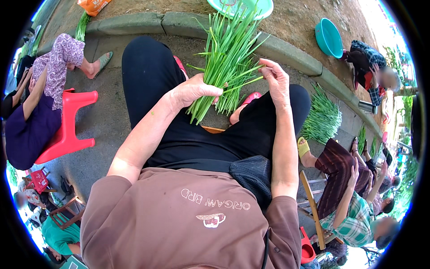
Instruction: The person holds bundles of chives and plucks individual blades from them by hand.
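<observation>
My left hand (193,91) is closed around the lower stems of a bunch of long green chives (225,58), held upright above my knees. My right hand (275,80) reaches in from the right and pinches a single green stalk at the side of the bunch. The cut ends of the stems stick out below my left fist. I sit with black trousers and a brown shirt, red sandals on my feet under the bunch.
A concrete curb (286,51) runs across in front of me. A pile of chives (321,120) lies on the ground at right. A teal basin (328,38) and a green basin (260,6) sit beyond the curb. People sit on both sides; a red stool (71,121) is at left.
</observation>
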